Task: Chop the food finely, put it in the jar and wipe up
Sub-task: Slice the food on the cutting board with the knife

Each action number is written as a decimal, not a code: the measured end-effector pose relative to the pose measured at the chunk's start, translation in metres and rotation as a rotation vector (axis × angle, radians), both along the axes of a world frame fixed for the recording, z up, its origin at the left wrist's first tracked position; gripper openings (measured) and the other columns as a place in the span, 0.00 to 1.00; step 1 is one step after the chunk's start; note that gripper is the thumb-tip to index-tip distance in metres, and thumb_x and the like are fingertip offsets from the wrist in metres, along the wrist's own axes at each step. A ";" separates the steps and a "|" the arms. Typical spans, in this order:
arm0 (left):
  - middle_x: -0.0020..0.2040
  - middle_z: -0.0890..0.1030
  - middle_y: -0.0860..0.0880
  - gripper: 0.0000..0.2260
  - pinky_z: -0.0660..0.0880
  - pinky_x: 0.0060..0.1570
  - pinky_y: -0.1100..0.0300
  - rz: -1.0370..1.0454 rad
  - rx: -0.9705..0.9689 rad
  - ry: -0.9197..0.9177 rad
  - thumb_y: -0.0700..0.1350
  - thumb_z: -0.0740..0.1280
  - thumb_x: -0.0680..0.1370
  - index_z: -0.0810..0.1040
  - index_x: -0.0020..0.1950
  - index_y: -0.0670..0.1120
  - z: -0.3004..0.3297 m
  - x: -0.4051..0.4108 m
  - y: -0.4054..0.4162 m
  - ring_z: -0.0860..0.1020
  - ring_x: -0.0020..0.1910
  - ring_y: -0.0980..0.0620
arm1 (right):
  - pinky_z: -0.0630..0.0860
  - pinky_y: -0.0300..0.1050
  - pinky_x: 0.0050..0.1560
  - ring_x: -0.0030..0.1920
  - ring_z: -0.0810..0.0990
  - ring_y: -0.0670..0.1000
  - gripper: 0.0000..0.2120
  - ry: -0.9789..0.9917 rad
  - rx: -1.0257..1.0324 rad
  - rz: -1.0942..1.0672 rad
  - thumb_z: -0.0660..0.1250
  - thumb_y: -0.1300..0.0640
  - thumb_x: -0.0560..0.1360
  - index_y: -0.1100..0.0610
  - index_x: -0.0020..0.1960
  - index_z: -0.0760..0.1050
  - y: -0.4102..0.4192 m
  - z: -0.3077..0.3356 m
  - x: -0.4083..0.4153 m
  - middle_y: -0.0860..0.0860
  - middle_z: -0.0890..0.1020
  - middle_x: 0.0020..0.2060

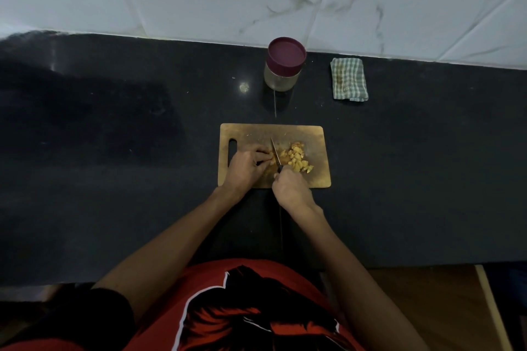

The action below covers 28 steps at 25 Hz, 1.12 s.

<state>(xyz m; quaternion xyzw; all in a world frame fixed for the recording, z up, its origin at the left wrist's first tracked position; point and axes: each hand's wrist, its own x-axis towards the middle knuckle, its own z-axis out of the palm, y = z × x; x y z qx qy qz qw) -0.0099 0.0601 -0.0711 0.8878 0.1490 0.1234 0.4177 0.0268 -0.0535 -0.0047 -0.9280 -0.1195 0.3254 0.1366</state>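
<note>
Your left hand (244, 169) curls its fingers on an uncut bit on the board (315, 177), near the worktop's (114, 179) front edge. Your right hand (291, 189) grips the knife (275, 152); chopped food (296, 161) lies right of it. Jar (283, 67), lid on, and cloth (349, 79) sit by the back edge.

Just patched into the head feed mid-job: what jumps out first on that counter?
The rectangular wooden cutting board at the centre of the black stone counter, where the right hand grips a small dark-handled knife beside a heap of chopped yellow food and the left hand pinches the uncut piece. Behind it stand a clear jar with a maroon lid, closed, and a folded green checked cloth to its right.
</note>
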 end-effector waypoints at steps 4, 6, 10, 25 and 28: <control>0.53 0.82 0.45 0.08 0.77 0.54 0.53 -0.013 0.010 0.007 0.38 0.71 0.73 0.83 0.51 0.39 0.000 0.000 -0.001 0.79 0.52 0.50 | 0.74 0.49 0.52 0.57 0.79 0.57 0.14 -0.018 -0.029 0.006 0.59 0.58 0.81 0.61 0.66 0.70 0.011 -0.001 0.009 0.58 0.79 0.58; 0.53 0.82 0.45 0.08 0.77 0.54 0.54 -0.008 0.022 0.006 0.38 0.71 0.73 0.83 0.51 0.39 0.000 -0.001 -0.001 0.79 0.52 0.49 | 0.74 0.50 0.53 0.58 0.78 0.58 0.14 -0.027 -0.018 -0.003 0.58 0.59 0.82 0.61 0.66 0.69 0.012 -0.001 0.006 0.59 0.78 0.58; 0.53 0.83 0.46 0.08 0.75 0.54 0.57 0.011 0.059 -0.001 0.40 0.71 0.74 0.83 0.51 0.40 0.002 -0.001 -0.003 0.79 0.53 0.50 | 0.72 0.52 0.50 0.58 0.77 0.60 0.13 -0.018 0.006 -0.004 0.56 0.57 0.83 0.61 0.64 0.67 -0.005 -0.003 -0.014 0.60 0.77 0.58; 0.51 0.83 0.49 0.08 0.73 0.53 0.59 0.039 0.042 -0.022 0.42 0.72 0.73 0.84 0.51 0.42 -0.002 -0.003 -0.004 0.78 0.52 0.52 | 0.72 0.51 0.46 0.53 0.78 0.59 0.13 -0.042 0.105 -0.061 0.54 0.52 0.84 0.60 0.60 0.69 -0.032 -0.002 -0.022 0.58 0.78 0.53; 0.52 0.83 0.49 0.08 0.73 0.54 0.60 0.042 0.047 -0.010 0.42 0.71 0.74 0.84 0.52 0.42 -0.001 -0.003 -0.003 0.78 0.53 0.52 | 0.72 0.52 0.49 0.55 0.78 0.60 0.13 -0.034 0.102 -0.016 0.54 0.52 0.84 0.60 0.62 0.68 -0.022 -0.002 -0.023 0.59 0.79 0.54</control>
